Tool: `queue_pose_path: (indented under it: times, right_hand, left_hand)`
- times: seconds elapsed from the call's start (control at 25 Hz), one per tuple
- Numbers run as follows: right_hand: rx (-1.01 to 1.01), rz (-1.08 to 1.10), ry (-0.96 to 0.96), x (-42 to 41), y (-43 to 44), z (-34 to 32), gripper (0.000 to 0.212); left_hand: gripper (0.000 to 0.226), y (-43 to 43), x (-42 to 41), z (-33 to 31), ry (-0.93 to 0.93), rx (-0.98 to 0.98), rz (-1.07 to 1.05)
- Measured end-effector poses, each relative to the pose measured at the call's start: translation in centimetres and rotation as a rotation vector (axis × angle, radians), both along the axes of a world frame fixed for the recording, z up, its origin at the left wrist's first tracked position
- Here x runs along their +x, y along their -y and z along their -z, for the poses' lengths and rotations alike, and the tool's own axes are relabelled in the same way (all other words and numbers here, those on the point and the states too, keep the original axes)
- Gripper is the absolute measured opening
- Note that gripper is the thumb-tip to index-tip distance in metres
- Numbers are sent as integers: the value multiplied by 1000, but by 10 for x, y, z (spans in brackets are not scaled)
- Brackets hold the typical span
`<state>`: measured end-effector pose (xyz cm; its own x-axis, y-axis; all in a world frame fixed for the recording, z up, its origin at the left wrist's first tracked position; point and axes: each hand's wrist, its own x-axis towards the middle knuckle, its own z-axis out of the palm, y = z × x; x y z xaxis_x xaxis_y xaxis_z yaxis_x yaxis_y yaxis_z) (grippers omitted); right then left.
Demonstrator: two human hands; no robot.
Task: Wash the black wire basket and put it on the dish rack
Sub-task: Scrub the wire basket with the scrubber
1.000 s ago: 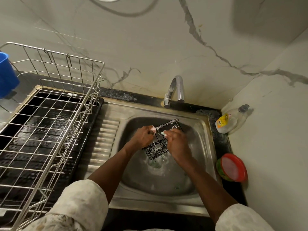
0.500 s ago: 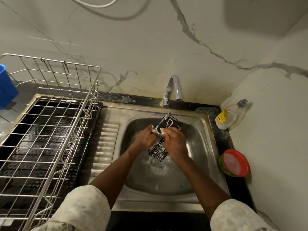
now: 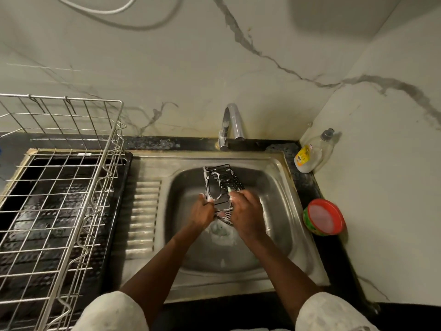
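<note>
Head view. Item: black wire basket, centre of frame, held tilted over the sink bowl, suds on its wires.

Left hand grips its lower left edge. Right hand is curled on its right side, with a pale green scrap at the fingertips, too small to name.

Handling: likely best to steady the basket with the left hand, work every wire crossing, then rinse under the tap.

Dish rack: left of frame.

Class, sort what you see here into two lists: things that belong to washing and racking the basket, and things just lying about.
In the job: basket, soapy; left hand and right hand, both on it; sink beneath; tap; dish rack, left of the sink.

Lying about: bottle in the corner; red-lidded tub; white cable on the wall.
</note>
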<state>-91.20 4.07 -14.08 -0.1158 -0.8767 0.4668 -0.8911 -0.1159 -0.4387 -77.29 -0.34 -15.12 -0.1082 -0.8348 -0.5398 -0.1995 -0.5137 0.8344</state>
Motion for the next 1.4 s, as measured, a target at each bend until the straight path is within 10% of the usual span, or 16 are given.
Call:
queue_pose_path:
  times: [0.28, 0.64, 0.8, 1.0, 1.4]
  right_hand:
    - [103, -218, 20, 7, -18, 14, 29]
    - [135, 40, 312, -48, 26, -10, 24]
    - [292, -290, 217, -54, 60, -21, 23]
    - [269, -659, -59, -39, 55, -14, 27]
    - [355, -413, -23, -40, 113, -35, 23]
  left_hand:
    - [11, -9, -15, 10, -161, 155, -74]
    - [11, -2, -38, -4, -53, 198, -89]
    - [24, 6, -40, -16, -114, 218, -286]
    - [45, 20, -35, -17, 224, 1, -260]
    - [50, 29, -56, -10, 409, -85, -357]
